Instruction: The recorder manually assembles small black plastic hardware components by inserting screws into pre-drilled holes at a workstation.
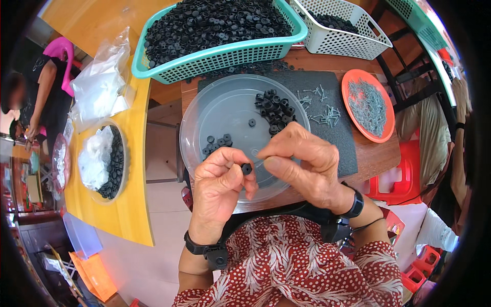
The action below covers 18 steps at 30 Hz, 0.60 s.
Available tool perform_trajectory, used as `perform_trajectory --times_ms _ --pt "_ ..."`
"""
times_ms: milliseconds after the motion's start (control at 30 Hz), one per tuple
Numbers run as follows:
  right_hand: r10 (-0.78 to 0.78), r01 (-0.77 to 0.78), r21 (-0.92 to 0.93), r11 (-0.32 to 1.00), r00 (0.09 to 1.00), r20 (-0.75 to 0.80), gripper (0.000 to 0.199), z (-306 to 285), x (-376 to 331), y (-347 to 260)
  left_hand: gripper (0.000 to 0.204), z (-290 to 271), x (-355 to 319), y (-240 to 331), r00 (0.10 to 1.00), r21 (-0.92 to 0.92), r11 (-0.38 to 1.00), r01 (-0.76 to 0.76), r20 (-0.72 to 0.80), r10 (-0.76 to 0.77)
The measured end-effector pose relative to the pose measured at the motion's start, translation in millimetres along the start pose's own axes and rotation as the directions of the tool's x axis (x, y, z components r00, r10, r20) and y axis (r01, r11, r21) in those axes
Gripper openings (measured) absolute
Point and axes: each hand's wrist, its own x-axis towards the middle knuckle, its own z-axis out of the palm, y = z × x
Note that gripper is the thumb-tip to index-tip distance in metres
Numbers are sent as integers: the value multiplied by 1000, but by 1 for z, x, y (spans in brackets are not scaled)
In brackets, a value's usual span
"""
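Your left hand (217, 181) holds a small, squat, black plastic piece (246, 169) between the thumb and the forefinger, with the other fingers curled beneath it. The piece sits above the near part of a round, clear plastic tub (227, 110), left of your right hand (309, 163). Its flat end, marked by a small spot at the middle, faces up toward you and slightly to the right; it is so stubby that you cannot make out a clear long axis.

Your right hand has its thumb and forefinger brought together, pointing left toward the black piece but apart from it. You cannot tell whether anything thin is pinched between those fingertips.

Inside the tub, a heap of loose black plastic pieces (276, 110) lies at the far right, a smaller cluster of black pieces (218, 145) at the left, and a single black piece (252, 123) between them. The tub stands partly on a dark grey, flat mat (348, 158), where slim, silver metal screws (327, 117) lie pointing in various directions. Beyond the mat's right edge, an orange-red, oval plastic plate (377, 137) holds many more.
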Motion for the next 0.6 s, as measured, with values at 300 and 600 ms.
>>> perform_trajectory --times_ms 300,600 --pt "-224 205 -219 954 973 -63 19 17 -9 7 24 7 -5 -4 998 -33 999 14 -57 -16" --pt "-376 347 -371 862 927 -6 23 17 -10 8 23 7 -7 -5 994 18 1000 6 -106 -4"
